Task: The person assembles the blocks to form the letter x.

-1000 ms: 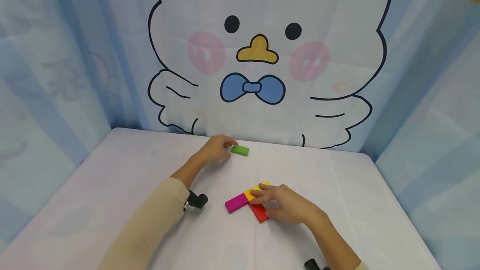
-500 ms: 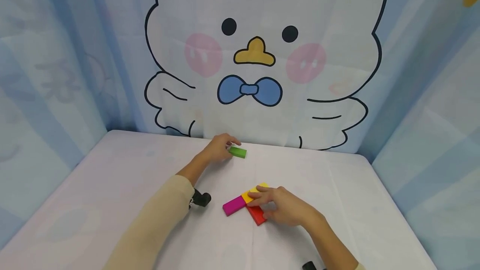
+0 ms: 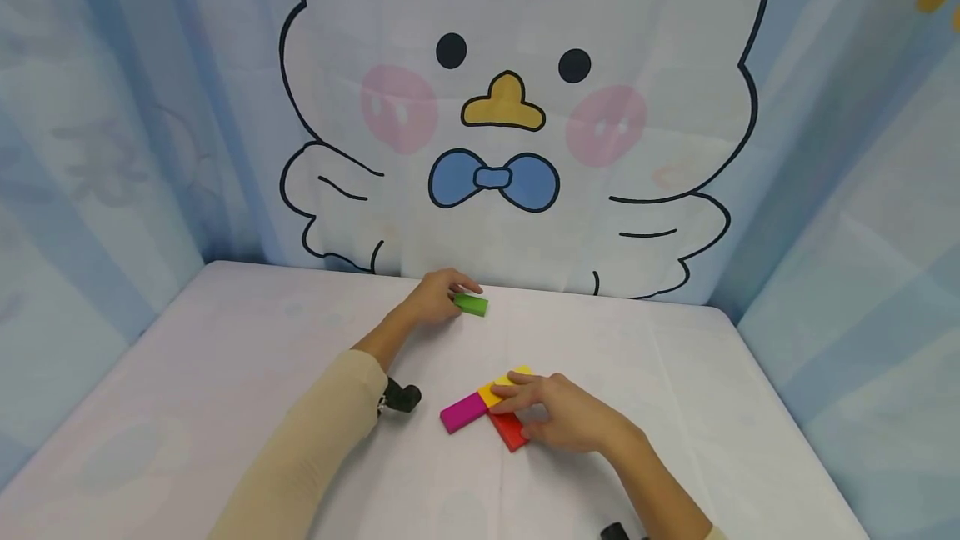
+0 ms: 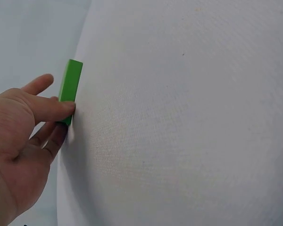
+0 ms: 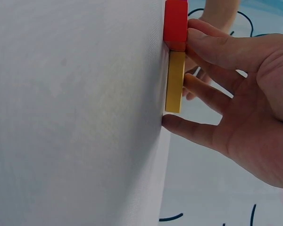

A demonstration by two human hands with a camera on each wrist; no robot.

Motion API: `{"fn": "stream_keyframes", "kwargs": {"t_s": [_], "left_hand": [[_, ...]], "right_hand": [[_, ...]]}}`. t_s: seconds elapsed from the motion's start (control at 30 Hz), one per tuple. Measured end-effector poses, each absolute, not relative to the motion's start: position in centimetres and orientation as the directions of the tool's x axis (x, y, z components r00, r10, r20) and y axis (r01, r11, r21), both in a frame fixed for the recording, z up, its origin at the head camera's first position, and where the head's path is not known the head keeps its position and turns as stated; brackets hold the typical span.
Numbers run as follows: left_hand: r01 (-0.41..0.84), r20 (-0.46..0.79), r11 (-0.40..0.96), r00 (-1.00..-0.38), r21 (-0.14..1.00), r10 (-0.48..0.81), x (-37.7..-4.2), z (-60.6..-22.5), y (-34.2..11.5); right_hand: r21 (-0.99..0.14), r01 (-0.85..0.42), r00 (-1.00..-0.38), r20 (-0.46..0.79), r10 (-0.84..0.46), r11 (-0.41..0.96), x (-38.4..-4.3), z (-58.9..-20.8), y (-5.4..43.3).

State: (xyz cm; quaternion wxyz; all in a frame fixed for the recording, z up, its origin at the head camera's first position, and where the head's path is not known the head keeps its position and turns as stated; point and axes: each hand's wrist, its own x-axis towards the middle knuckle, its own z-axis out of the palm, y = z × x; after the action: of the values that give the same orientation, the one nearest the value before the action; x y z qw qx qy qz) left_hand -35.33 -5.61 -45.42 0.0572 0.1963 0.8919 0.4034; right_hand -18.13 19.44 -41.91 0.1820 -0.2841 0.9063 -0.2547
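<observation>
Near the far edge of the table, my left hand (image 3: 437, 297) pinches one end of a green block (image 3: 472, 305). In the left wrist view the thumb lies over the front of this block (image 4: 70, 84), with fingers behind and under it. My right hand (image 3: 564, 415) rests on a group of blocks nearer to me. Its outstretched fingers lie across the yellow block (image 3: 487, 395), and the thumb touches the side of the red block (image 3: 507, 432). A magenta block (image 3: 462, 413) continues the yellow one's line to the left, while the red block angles toward me from where they meet.
A white cloth covers the table (image 3: 360, 473). Behind it hangs a curtain (image 3: 645, 132) with a large cartoon bird, and blue-patterned curtains (image 3: 97, 123) stand at both sides. A black wrist device (image 3: 401, 397) sticks out below the left sleeve (image 3: 315, 432).
My left hand has moved slightly right onto the green block, and its fingers have closed round the block's end. The right hand has stayed on the blocks. The head view has shifted a little.
</observation>
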Motion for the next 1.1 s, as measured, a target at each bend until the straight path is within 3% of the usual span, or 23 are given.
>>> {"fn": "stream_keyframes", "kwargs": {"t_s": [1.1], "left_hand": [[0.42, 0.036, 0.661, -0.859, 0.622, 0.511, -34.81, -44.8, -4.95]], "right_hand": [[-0.54, -0.416, -0.786, -0.192, -0.588, 0.732, -17.95, -41.93, 19.3]]}}
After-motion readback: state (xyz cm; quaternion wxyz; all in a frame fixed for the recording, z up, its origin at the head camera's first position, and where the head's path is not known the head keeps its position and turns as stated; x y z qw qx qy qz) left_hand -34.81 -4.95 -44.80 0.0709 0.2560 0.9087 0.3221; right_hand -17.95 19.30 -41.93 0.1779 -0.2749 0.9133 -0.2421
